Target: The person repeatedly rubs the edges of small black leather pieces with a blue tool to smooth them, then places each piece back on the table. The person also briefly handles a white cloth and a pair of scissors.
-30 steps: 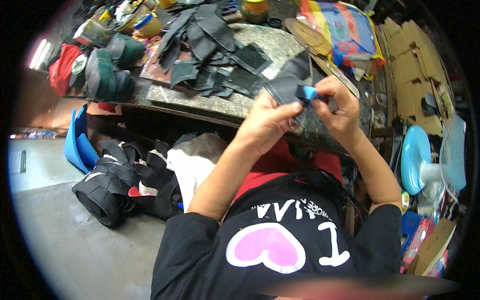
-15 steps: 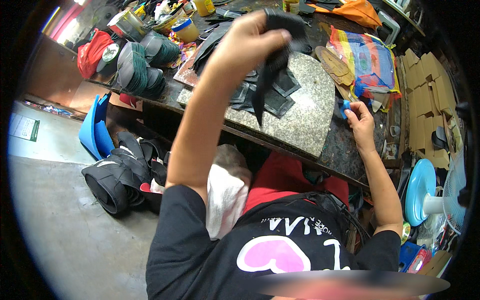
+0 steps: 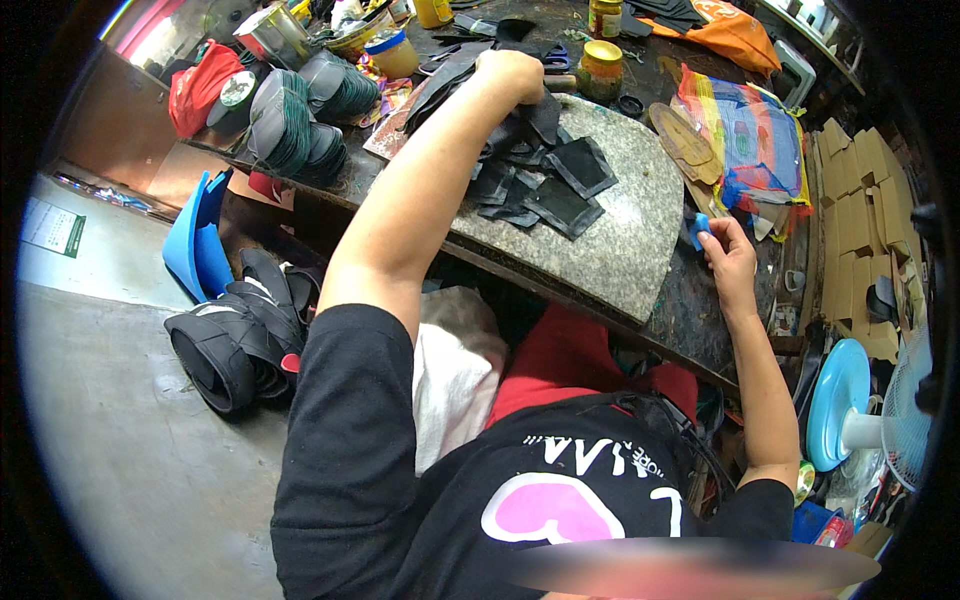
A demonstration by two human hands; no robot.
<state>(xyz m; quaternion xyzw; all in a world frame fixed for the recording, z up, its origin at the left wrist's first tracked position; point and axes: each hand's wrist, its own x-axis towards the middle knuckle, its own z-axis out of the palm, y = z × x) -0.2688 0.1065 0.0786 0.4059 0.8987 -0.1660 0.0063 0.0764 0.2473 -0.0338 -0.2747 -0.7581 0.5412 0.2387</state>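
Left hand is stretched to the far side of the bench, fingers closed, pressing onto the pile of dark cut pieces on the stone slab; whether it grips one I cannot tell. Right hand pinches a small blue tool at the slab's right edge. This looks like stacking a finished piece; next calls for picking one fresh piece. One slab, one tool, roughly a dozen pieces, two yellow-lidded jars.

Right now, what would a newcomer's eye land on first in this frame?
The long bare arm crossing the middle, its left hand pressed onto a heap of black cut pieces on a grey speckled stone slab. At the slab's right edge the right hand pinches a small blue object. Behind it lies a bright striped bag.
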